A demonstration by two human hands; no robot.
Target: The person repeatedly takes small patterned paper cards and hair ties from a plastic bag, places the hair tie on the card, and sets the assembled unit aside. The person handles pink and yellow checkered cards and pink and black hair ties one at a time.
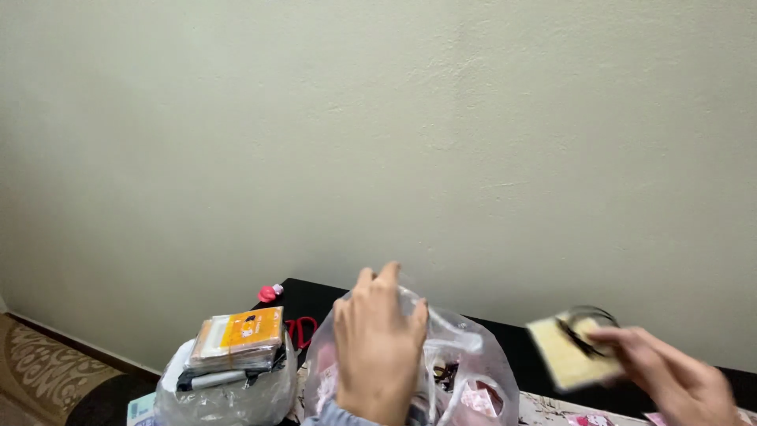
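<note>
My left hand grips the top edge of a clear plastic bag holding small pink and dark items. My right hand, blurred by motion, holds a pale yellow card with thin dark loops on it, just right of the bag. Both hands are low in the head view, above a dark surface.
Left of the bag sits a second clear bag topped by a stack of packets with an orange and white cover. A small red object lies at the dark surface's far corner. A plain wall fills the background; patterned carpet lies lower left.
</note>
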